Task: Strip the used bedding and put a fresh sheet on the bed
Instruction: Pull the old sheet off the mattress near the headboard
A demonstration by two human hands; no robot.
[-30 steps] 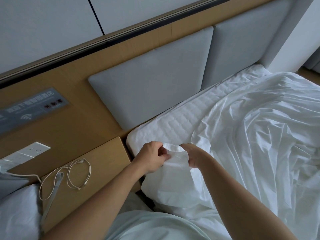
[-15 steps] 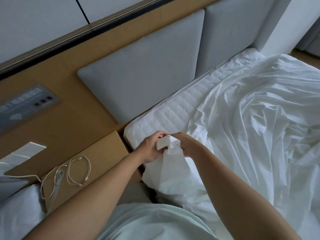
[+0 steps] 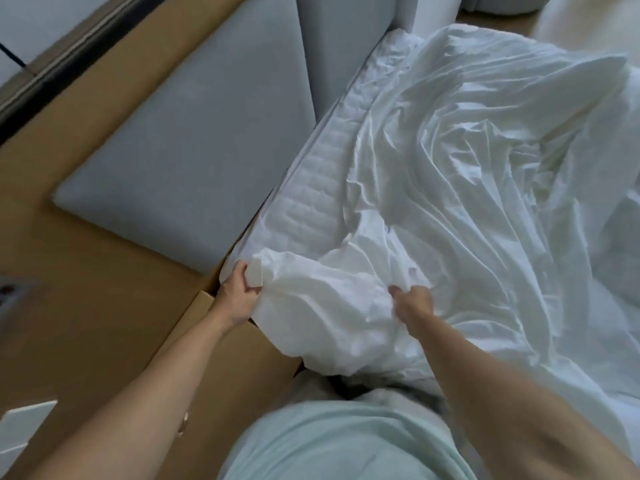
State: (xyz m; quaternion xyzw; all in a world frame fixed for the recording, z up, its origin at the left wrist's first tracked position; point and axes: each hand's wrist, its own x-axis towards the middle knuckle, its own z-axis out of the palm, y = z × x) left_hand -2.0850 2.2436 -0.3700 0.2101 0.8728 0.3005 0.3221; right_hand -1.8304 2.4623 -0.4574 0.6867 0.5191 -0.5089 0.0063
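Note:
A crumpled white sheet [image 3: 467, 188] covers most of the bed. Along the head of the bed a strip of quilted mattress pad [image 3: 311, 199] lies bare. My left hand [image 3: 239, 292] grips the sheet's corner at the near head corner of the mattress, next to the headboard. My right hand [image 3: 412, 301] grips a bunched fold of the same sheet a little to the right, and its fingers are partly buried in the cloth. Between my hands the sheet is gathered into a loose heap.
Grey padded headboard panels [image 3: 194, 161] stand against a wooden wall panel [image 3: 86, 271]. A wooden bedside table [image 3: 221, 368] sits beside the mattress under my left forearm. White bedding is piled at the far right [image 3: 616, 168]. My pale green shirt [image 3: 339, 441] fills the bottom.
My hands have moved apart: the left went to the mattress corner, the right pulled to the right, spreading the sheet corner. My view swung right, so the cable on the bedside table is out of sight.

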